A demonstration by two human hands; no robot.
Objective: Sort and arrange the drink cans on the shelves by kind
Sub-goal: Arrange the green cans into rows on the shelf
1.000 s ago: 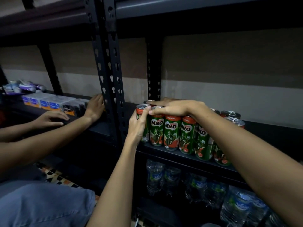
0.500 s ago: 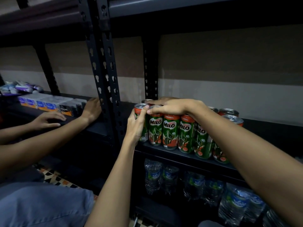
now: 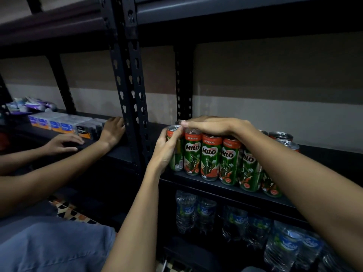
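Left of frame: a second person's hands (image 3: 113, 130) rest on the black metal shelf (image 3: 216, 185) beside small boxes (image 3: 59, 124). Clear water bottles (image 3: 186, 211) stand below. Centre: upright green Milo cans (image 3: 211, 158) in a row; left hand (image 3: 167, 150) grips the end can (image 3: 174, 152), right hand (image 3: 214, 126) lies flat, fingers extended, across the tops.

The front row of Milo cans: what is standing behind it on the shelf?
Behind the front row of Milo cans, more can tops show at the right. The right hand lies over the cans and covers the rest.
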